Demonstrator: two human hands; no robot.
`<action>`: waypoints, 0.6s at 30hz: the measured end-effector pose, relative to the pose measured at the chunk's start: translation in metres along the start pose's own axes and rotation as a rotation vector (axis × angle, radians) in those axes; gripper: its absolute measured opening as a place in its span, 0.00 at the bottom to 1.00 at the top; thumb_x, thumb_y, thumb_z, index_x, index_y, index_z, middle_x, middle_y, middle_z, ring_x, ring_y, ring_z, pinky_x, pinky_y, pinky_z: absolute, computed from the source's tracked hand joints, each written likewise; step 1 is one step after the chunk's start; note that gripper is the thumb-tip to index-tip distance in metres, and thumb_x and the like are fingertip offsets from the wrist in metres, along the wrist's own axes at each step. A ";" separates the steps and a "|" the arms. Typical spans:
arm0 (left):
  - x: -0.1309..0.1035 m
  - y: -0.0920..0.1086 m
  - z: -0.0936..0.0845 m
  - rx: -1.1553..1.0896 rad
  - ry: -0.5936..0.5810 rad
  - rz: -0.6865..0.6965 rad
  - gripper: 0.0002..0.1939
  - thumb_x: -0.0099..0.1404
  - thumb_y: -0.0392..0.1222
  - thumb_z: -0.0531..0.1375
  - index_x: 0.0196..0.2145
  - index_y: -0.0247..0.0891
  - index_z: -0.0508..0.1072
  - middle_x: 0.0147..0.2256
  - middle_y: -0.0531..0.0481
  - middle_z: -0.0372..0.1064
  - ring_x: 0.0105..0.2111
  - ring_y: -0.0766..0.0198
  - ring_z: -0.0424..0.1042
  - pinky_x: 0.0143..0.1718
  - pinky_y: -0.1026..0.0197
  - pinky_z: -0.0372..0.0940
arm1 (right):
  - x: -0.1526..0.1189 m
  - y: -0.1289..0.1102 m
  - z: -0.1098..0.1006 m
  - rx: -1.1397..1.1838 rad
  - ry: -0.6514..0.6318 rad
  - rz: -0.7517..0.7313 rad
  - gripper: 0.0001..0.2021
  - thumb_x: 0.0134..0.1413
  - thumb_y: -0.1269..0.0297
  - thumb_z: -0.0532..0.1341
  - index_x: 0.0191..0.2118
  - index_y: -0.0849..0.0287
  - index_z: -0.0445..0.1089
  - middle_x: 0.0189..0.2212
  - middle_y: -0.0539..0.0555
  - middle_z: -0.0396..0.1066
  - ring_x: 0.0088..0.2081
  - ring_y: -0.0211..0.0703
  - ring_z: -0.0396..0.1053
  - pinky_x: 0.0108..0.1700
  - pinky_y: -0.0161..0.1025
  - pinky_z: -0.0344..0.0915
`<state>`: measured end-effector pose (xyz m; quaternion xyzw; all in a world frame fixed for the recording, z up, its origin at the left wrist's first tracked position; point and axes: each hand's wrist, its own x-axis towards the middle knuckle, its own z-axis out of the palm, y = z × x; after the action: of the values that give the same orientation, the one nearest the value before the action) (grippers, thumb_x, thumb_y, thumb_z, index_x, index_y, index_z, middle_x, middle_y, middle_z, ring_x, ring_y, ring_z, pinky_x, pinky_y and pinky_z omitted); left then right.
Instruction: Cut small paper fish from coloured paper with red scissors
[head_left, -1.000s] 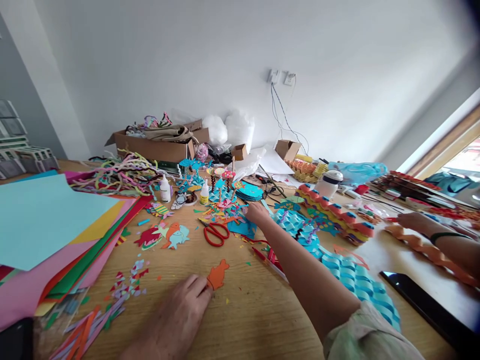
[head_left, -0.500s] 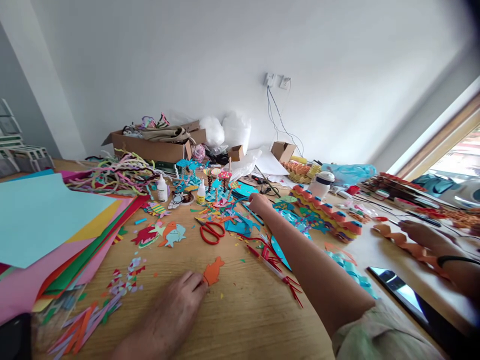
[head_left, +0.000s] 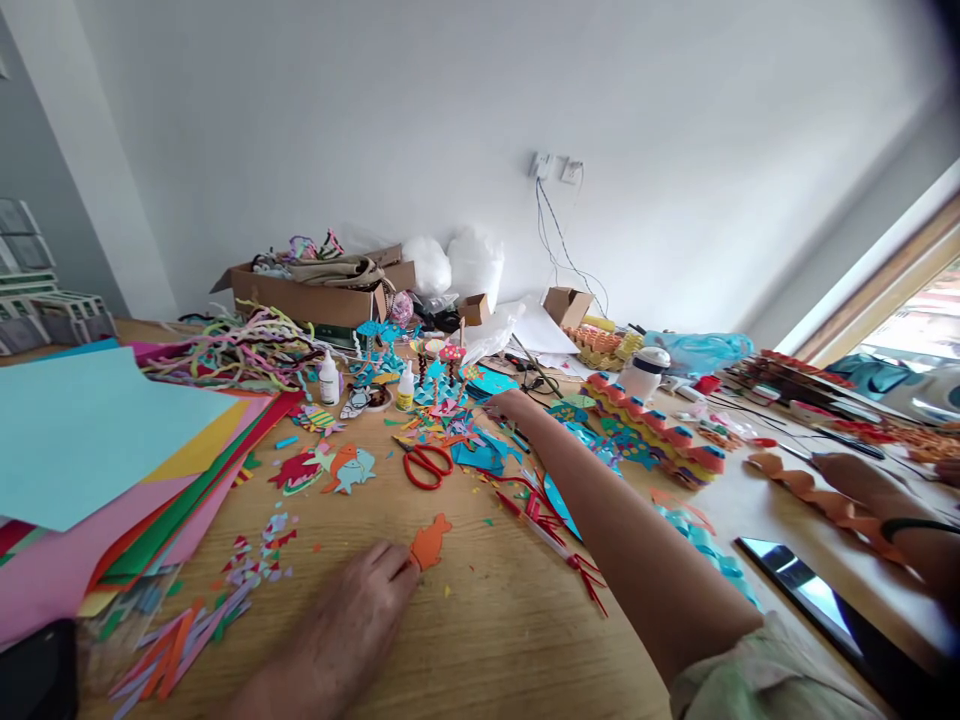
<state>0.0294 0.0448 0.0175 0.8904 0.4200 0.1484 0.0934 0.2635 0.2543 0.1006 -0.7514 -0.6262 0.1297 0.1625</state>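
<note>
My left hand (head_left: 371,592) rests on the table with its fingers closed at the tail end of an orange paper fish (head_left: 430,541). My right arm stretches forward, and my right hand (head_left: 508,404) is low among blue paper cut-outs (head_left: 491,381); its fingers are mostly hidden. Between the hands lie red-handled scissors (head_left: 426,464) and a blue paper piece (head_left: 486,452). More paper fish (head_left: 349,468) lie left of the scissors. Under my right forearm are red pipe cleaners and a red pen (head_left: 534,520).
Coloured paper sheets (head_left: 97,430) and a pipe-cleaner pile (head_left: 240,350) occupy the left. Glue bottles (head_left: 329,380) stand mid-table. At right are a painted egg-carton strip (head_left: 652,430), a phone (head_left: 802,590) and another person's hand (head_left: 859,480). A cardboard box (head_left: 307,298) stands behind.
My right hand has dipped slightly and drawn a little left among the blue cut-outs, its fingers now less visible. My left hand remains at the orange fish. The view has shifted slightly.
</note>
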 end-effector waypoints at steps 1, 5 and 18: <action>0.000 0.001 -0.001 0.003 -0.006 -0.004 0.16 0.62 0.26 0.47 0.39 0.38 0.70 0.39 0.48 0.69 0.39 0.61 0.66 0.40 0.58 0.63 | -0.001 0.002 0.000 0.036 -0.050 0.025 0.13 0.59 0.62 0.55 0.48 0.60 0.64 0.47 0.56 0.64 0.43 0.44 0.66 0.43 0.46 0.66; 0.000 0.003 -0.004 0.029 -0.034 -0.002 0.15 0.62 0.26 0.48 0.39 0.36 0.71 0.39 0.48 0.69 0.39 0.60 0.66 0.41 0.57 0.63 | -0.008 0.011 0.000 0.172 -0.178 0.075 0.14 0.58 0.62 0.56 0.49 0.61 0.63 0.46 0.56 0.64 0.43 0.44 0.66 0.42 0.46 0.66; -0.002 0.000 0.000 0.006 0.017 -0.006 0.18 0.61 0.25 0.47 0.41 0.39 0.70 0.39 0.49 0.67 0.39 0.62 0.64 0.43 0.59 0.62 | -0.008 0.026 0.028 0.492 0.031 -0.015 0.15 0.57 0.62 0.57 0.48 0.62 0.64 0.46 0.56 0.65 0.42 0.45 0.67 0.41 0.45 0.67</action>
<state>0.0287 0.0433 0.0169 0.8881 0.4239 0.1546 0.0876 0.2739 0.2448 0.0642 -0.6864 -0.5788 0.2654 0.3514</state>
